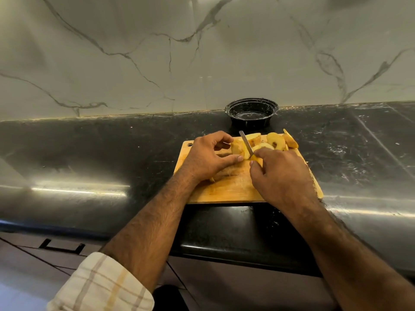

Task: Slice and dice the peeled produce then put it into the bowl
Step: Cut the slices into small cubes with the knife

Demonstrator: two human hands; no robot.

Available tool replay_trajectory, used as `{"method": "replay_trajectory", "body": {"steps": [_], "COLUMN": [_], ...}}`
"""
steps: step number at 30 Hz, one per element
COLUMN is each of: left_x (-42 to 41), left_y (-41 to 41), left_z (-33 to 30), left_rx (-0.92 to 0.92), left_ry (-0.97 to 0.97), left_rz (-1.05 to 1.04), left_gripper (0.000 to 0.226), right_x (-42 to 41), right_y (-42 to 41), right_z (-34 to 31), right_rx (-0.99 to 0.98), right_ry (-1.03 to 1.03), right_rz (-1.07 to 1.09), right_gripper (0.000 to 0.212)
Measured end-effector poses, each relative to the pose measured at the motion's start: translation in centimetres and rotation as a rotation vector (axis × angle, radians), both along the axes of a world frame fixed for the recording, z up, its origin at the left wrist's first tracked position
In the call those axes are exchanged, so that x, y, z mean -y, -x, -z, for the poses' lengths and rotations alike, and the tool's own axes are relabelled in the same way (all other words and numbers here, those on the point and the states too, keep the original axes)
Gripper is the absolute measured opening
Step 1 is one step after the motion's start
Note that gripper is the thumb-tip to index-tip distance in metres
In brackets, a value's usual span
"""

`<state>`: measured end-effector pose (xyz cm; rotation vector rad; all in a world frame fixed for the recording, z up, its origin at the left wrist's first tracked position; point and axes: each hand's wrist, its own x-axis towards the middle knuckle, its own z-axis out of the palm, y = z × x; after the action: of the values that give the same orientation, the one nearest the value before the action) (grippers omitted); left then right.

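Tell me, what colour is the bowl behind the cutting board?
Black, glossy and empty-looking; the bowl shows best in the head view, against the marble wall.

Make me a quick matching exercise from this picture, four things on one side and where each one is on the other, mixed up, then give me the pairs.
Things:
1. black bowl
2. knife
3. cutting board
4. checked sleeve

Places:
A. on the left forearm, at the bottom of the picture
B. held in the right hand, blade across a produce piece
C. against the marble wall, behind the board
D. flat on the dark counter, under both hands

Pairs: 1-C, 2-B, 3-D, 4-A
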<state>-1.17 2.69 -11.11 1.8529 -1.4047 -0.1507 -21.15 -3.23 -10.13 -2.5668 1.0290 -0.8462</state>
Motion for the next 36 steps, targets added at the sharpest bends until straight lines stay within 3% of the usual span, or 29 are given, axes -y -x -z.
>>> {"method": "replay_trajectory", "body": {"steps": [11, 16, 20, 27, 32, 36], "left_x": [0.2, 0.3, 0.2, 0.4, -0.5, -1.2], "left_y": [-0.1, -0.1, -0.9, -1.8, -2.2, -2.7], "left_z": [0.1, 0.0, 0.1, 0.1, 0.0, -0.3], "left_rx": [0.009, 0.050, 0.087, 0.146, 0.042, 0.022], "left_ry": [-0.004, -0.012, -0.011, 0.043, 0.088, -0.047], "left_rz": [-0.019, -0.002, 0.059, 0.019, 0.046, 0.014], "left_gripper": [0.052, 0.042, 0.021, 0.015, 0.012, 0.027], "right_x": [-0.6, -0.5, -0.2, -0.3, -0.3, -0.6], "right_y": [-0.4, -0.4, 0.1, 1.0, 0.4, -0.1], "right_z": [0.0, -0.2, -0.4, -0.8, -0.7, -1.2], "right_rx": [-0.033, -0.045, -0.048, 0.026, -0.204, -0.360], "right_ry": [-0.022, -0.025, -0.033, 0.114, 0.104, 0.004], "right_rz": [-0.034, -0.023, -0.011, -0.045, -0.019, -0.040], "right_gripper": [0.039, 0.038, 0.039, 0.035, 0.032, 0.030]}}
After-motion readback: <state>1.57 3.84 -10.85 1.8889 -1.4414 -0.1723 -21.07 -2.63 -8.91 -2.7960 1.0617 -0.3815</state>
